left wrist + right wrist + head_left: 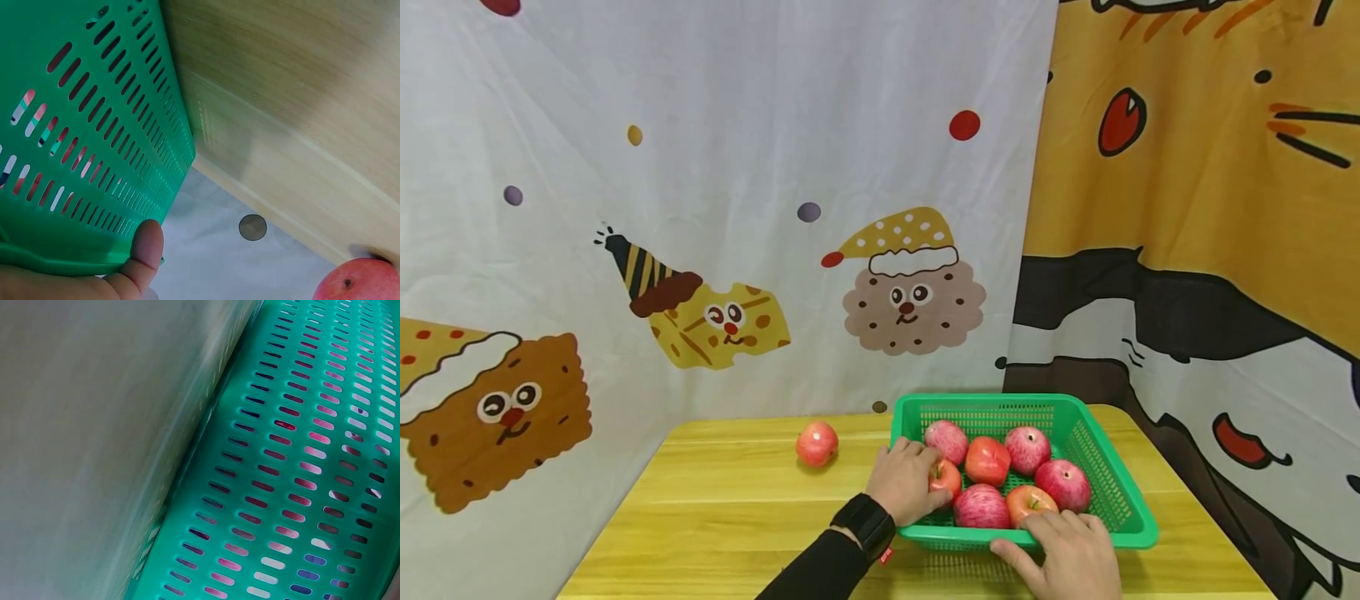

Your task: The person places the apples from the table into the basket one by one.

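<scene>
A green plastic basket (1120,467) with slotted walls holds several red apples (987,461). My left hand (904,482) grips its left rim, fingers bent over the edge beside an orange-red apple (945,478). From below, in the left wrist view, one finger (147,245) lies against the outside of the basket wall (94,137). At the front right, my right hand (1067,554) grips the front rim, fingers over the top and thumb on the outer side. The right wrist view is filled by the slotted wall (281,456), with red showing through; the right fingers are hidden there.
One loose apple (817,444) lies on the wooden table (722,500), left of the basket near the back edge. A curtain (737,167) printed with cartoon figures hangs directly behind the table and along its right side.
</scene>
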`<act>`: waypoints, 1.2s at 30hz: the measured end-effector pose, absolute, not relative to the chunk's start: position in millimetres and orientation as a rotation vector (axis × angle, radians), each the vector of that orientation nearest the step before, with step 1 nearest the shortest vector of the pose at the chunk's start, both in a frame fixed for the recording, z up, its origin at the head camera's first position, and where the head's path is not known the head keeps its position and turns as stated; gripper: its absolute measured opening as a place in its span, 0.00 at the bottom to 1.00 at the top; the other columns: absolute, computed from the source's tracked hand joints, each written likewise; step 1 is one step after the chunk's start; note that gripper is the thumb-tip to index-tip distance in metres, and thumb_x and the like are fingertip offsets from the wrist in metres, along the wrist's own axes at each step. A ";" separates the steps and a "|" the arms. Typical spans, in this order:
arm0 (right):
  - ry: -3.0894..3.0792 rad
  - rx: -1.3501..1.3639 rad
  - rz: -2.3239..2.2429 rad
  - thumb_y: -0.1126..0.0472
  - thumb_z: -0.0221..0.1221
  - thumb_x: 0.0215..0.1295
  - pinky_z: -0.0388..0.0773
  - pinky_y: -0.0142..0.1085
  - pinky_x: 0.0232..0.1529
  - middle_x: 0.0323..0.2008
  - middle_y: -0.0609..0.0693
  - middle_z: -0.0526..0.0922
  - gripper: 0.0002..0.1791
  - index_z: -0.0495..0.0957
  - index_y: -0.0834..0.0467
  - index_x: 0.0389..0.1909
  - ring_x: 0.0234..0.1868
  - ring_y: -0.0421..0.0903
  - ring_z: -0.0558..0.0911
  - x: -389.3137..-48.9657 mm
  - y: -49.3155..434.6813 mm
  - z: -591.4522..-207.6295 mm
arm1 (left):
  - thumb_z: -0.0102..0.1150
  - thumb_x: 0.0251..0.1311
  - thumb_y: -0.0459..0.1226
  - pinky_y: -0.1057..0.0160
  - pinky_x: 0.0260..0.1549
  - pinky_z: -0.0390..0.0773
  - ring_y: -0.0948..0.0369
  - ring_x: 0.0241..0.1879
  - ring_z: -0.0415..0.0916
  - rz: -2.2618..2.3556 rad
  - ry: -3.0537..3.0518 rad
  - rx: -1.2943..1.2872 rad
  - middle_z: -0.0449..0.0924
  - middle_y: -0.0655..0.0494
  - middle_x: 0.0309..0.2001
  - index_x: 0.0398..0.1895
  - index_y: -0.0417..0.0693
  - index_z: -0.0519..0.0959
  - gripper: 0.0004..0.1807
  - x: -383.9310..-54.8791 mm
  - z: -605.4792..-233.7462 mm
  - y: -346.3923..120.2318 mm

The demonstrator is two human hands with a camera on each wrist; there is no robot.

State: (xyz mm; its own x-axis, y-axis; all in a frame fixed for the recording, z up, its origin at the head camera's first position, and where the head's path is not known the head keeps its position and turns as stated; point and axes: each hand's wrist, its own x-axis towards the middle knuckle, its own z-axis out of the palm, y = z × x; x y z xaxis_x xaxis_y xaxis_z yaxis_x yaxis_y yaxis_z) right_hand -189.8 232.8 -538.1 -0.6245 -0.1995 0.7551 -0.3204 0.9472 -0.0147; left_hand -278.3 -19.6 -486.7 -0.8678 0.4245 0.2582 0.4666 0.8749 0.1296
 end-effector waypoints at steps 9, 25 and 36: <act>-2.277 0.356 0.180 0.22 0.69 0.50 0.74 0.44 0.37 0.28 0.40 0.87 0.28 0.84 0.43 0.27 0.28 0.43 0.79 -189.7 232.9 -538.5 | 0.70 0.65 0.59 0.46 0.60 0.78 0.53 0.60 0.76 -0.281 -2.835 -0.676 0.84 0.55 0.60 0.64 0.58 0.83 0.29 -278.4 -487.9 -19.9; -2.293 0.353 0.173 0.19 0.65 0.53 0.74 0.44 0.38 0.29 0.40 0.88 0.30 0.85 0.43 0.29 0.30 0.43 0.79 -188.7 233.4 -537.2 | 0.71 0.64 0.59 0.48 0.57 0.79 0.54 0.58 0.76 -0.305 -2.819 -0.684 0.85 0.55 0.58 0.62 0.58 0.84 0.28 -275.9 -484.5 -20.0; -2.269 0.371 0.179 0.22 0.69 0.51 0.74 0.44 0.37 0.28 0.41 0.88 0.29 0.86 0.44 0.29 0.29 0.43 0.79 -189.8 233.6 -537.1 | 0.68 0.66 0.57 0.50 0.54 0.79 0.55 0.56 0.77 -0.337 -2.790 -0.698 0.86 0.56 0.57 0.61 0.58 0.85 0.25 -277.0 -485.4 -22.8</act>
State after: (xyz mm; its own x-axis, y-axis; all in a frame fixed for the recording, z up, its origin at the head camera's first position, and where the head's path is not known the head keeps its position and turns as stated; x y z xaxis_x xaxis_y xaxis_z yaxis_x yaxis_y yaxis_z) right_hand -189.8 233.6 -537.1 -0.6277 -0.2073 0.7503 -0.3221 0.9467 -0.0079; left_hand -277.0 -22.8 -485.4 -0.8557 0.4290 0.2895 0.4855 0.8591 0.1621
